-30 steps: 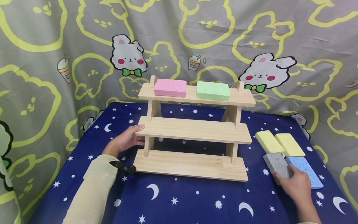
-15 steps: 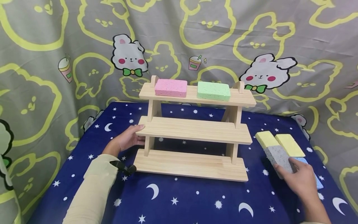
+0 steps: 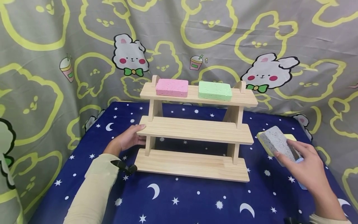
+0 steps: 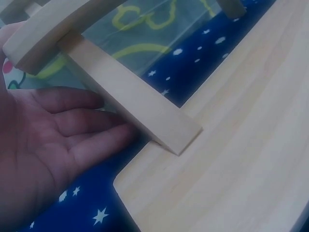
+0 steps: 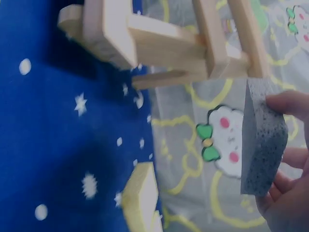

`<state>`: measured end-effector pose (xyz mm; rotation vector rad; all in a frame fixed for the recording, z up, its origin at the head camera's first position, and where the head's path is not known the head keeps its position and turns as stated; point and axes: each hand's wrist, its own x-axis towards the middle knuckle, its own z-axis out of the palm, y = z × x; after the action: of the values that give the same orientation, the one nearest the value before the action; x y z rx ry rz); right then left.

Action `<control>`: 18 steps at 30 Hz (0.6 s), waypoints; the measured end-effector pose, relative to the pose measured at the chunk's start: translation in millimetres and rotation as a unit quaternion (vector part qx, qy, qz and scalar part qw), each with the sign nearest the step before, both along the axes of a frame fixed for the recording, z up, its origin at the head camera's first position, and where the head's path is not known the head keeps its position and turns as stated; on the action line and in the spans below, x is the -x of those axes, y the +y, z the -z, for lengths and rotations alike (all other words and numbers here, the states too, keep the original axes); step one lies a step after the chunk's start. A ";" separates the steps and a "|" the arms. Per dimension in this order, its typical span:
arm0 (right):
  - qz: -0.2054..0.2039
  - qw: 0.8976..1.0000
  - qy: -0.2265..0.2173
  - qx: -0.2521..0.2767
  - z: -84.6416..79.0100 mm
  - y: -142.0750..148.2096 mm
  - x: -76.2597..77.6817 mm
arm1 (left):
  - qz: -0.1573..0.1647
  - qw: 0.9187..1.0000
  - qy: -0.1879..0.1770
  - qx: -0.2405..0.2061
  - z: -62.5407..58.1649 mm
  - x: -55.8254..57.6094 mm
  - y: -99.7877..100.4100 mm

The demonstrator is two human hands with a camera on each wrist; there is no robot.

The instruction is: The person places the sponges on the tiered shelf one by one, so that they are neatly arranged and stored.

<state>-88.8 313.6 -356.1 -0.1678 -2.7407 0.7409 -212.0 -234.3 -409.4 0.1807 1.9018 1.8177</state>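
A three-tier wooden display stand stands mid-table. My left hand holds the left end of its middle shelf, thumb on top and fingers below; in the left wrist view the fingers reach to the upright. On the top shelf lie a pink sponge and a green sponge. At the right my right hand grips a grey sponge by its sides, raised above the table. Beneath it, partly hidden, are two yellow sponges and a blue sponge.
A dark blue cloth with white moons and stars covers the table. Behind it and along the sides hangs a grey curtain with yellow rabbit outlines. A black strap shows at the left wrist.
My right hand has lifted the grey sponge off the table beside the blue one and tilted it. My left hand has stayed on the stand.
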 end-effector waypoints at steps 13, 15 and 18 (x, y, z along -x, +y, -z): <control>-0.169 0.985 0.027 0.000 -17.2 -39.3 27.3 | 0.002 1.000 0.002 -0.005 1.4 0.5 -0.3; -0.192 0.981 0.025 -0.002 -19.2 -47.1 33.7 | 0.001 1.000 0.001 -0.007 1.6 0.6 -0.6; -0.224 0.974 0.025 -0.014 -21.3 -58.7 43.4 | 0.001 1.000 0.001 -0.007 1.7 0.5 -1.3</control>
<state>-132.2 254.9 -334.8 0.4841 -2.7642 0.8003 -212.5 -235.6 -411.1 0.1893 1.8895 1.8309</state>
